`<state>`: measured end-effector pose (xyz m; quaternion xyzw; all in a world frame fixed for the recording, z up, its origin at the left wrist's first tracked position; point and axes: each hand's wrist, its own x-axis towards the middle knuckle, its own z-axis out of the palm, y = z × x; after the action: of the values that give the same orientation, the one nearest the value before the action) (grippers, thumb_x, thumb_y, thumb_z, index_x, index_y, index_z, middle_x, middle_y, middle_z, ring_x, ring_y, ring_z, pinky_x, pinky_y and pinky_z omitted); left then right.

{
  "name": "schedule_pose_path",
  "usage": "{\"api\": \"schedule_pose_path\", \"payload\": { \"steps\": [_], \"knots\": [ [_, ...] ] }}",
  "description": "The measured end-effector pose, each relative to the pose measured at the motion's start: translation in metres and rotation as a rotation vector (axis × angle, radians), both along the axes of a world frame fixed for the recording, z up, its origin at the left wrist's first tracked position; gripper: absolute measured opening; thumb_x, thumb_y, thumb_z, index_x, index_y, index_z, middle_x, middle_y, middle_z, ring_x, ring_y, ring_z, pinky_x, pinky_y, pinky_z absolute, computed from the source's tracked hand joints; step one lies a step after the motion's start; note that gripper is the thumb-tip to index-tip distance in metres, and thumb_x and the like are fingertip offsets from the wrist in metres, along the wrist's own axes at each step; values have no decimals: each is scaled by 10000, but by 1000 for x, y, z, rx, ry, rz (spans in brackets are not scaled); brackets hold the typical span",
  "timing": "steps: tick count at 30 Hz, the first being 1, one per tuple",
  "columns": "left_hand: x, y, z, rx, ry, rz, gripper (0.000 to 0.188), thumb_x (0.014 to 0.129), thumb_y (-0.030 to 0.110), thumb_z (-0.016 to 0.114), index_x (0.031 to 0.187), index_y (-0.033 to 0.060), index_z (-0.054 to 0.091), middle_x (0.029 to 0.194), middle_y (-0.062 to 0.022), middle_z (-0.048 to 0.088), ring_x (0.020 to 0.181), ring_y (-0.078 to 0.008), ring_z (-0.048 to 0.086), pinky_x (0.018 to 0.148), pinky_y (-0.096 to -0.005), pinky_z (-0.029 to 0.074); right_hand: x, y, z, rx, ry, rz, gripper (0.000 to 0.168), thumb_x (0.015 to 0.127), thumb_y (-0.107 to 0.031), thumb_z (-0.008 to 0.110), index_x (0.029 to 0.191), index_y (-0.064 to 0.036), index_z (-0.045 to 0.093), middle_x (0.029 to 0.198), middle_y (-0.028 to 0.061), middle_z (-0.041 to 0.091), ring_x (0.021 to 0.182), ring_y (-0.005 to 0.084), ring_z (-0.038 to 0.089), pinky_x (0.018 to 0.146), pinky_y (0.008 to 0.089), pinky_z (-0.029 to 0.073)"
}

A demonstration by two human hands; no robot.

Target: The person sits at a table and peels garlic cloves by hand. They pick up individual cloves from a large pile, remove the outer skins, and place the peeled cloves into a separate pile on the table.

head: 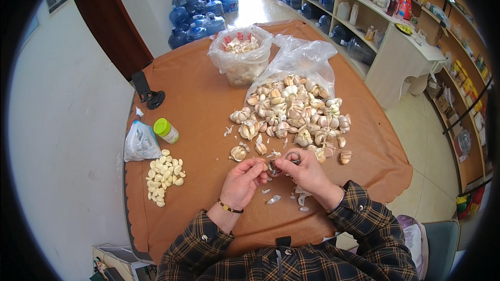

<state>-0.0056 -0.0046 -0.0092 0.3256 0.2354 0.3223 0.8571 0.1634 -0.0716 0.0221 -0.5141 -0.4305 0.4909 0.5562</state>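
Between the thumb and fingers of my left hand [247,177] is a garlic clove [265,166]. My right hand [306,169] grips a small metal tool [274,168] with a dark ring handle [293,157]; its exact kind is hard to tell. The tool's end meets the clove or lies right beside it. Just beyond both hands spreads a heap of unpeeled garlic bulbs and cloves [295,109], spilling from a clear plastic bag [304,56]. Peeled white cloves [166,175] form a pile to the left. Scraps of garlic skin [274,199] lie under my hands.
A bag-lined plastic tub [244,74] holding garlic skins stands at the table's far side. On the left are a green-lidded shaker [166,130], a white packet [141,142] and a black stand [150,95]. Brown cloth [187,97] covers the table. Shelves [359,27] run along the right.
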Motion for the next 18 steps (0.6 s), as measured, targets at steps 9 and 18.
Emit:
{"api": "schedule_pose_path", "payload": {
  "steps": [9, 18],
  "knots": [
    [4, 4, 6, -4, 13, -24, 183, 895, 121, 521, 1029, 2, 556, 880, -46, 592, 761, -120, 561, 712, -249, 484, -1, 2, 8, -10, -183, -29, 125, 856, -87, 582, 801, 25, 576, 733, 23, 609, 687, 53, 542, 624, 200, 458],
    [-1, 8, -3, -50, 14, -77, 194, 867, 100, 564, 1034, 0, 564, 797, -41, 601, 699, -113, 574, 660, -229, 496, -5, -1, -2, 46, -184, -99, 124, 841, -105, 603, 785, 3, 577, 654, -10, 565, 595, 35, 476, 516, 198, 386]
  ]
}}
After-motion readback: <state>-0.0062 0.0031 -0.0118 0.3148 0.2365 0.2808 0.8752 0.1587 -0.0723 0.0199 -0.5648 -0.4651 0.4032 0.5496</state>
